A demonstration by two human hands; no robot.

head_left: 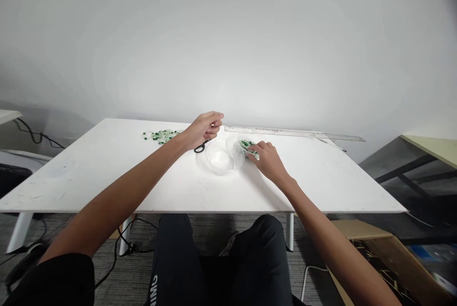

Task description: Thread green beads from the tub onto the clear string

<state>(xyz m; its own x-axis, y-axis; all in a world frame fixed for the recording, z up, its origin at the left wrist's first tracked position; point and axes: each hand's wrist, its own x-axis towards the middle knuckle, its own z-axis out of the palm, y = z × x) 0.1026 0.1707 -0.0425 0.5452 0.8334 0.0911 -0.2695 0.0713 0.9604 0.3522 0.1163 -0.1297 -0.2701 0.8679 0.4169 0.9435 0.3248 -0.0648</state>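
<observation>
My left hand is raised over the table, its fingers curled together; anything between them is too small to make out. Under its wrist side lie black-handled scissors, partly hidden. My right hand reaches with bent fingers into green and pale beads in a clear container right of centre; its fingertips are partly hidden among them. Between my hands stands a clear round bowl. A loose pile of green and pale beads lies left of my left hand, partly behind the forearm.
A long clear ruler lies along the back edge of the white table, near the wall. An open cardboard box stands on the floor at the right. Black cables hang below the table at the left.
</observation>
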